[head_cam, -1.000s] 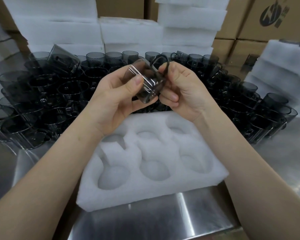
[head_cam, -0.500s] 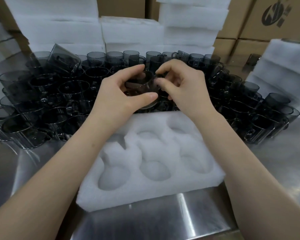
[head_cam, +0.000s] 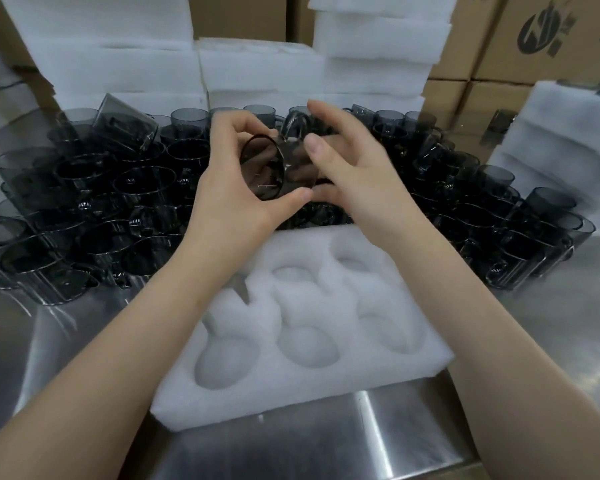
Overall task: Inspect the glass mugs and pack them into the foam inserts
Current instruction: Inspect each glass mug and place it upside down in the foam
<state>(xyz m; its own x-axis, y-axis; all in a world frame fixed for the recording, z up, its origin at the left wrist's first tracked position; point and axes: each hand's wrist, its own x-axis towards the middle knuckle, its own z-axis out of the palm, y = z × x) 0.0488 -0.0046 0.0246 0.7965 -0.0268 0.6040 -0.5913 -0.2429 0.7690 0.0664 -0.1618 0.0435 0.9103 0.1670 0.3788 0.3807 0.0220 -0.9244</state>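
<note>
A smoked glass mug (head_cam: 269, 166) is gripped on its side by the left hand (head_cam: 236, 199) and right hand (head_cam: 354, 181), above the foam insert (head_cam: 409, 362). Inspection is judged under way; next, seating in an unfilled cavity (head_cam: 227, 363) is required.

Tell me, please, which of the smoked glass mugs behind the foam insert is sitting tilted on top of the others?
The tilted mug at the back left of the pile: it rests slanted on top of upright neighbours, while the rest stand on the table.
</note>
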